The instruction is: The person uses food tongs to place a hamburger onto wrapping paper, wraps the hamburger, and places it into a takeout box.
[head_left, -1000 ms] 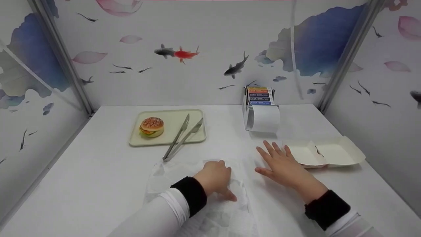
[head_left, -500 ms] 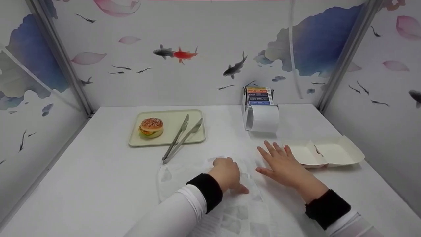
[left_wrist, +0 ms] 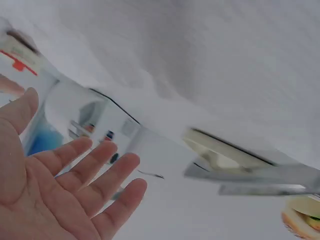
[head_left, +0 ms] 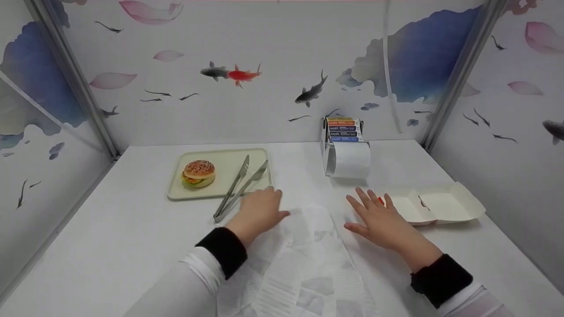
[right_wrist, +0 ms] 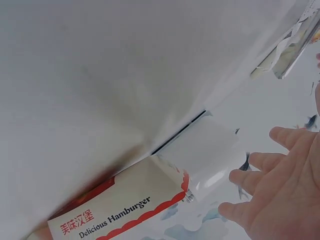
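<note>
A thin printed paper sheet [head_left: 304, 273] is lying on the near part of the white bench [head_left: 105, 233], its close end running out of view. The left hand [head_left: 259, 211] is overlapping the sheet's far left side in the head view, fingers loosely extended and holding nothing, just beside the tongs [head_left: 232, 189]; whether it is touching anything is unclear. The right hand [head_left: 380, 225] is spreading its fingers, also holding nothing, between the sheet's slanting right edge and an unfolded box [head_left: 449, 203] near the bench's right side.

The tongs are straddling the near rim of a pale green tray [head_left: 227, 167], their joined end resting past it. The tray is holding a seeded burger [head_left: 198, 173] on its left part. A strip of bench is separating the tray from a rack [head_left: 352, 160] holding coloured packs [head_left: 344, 130] by the back wall [head_left: 246, 125].
</note>
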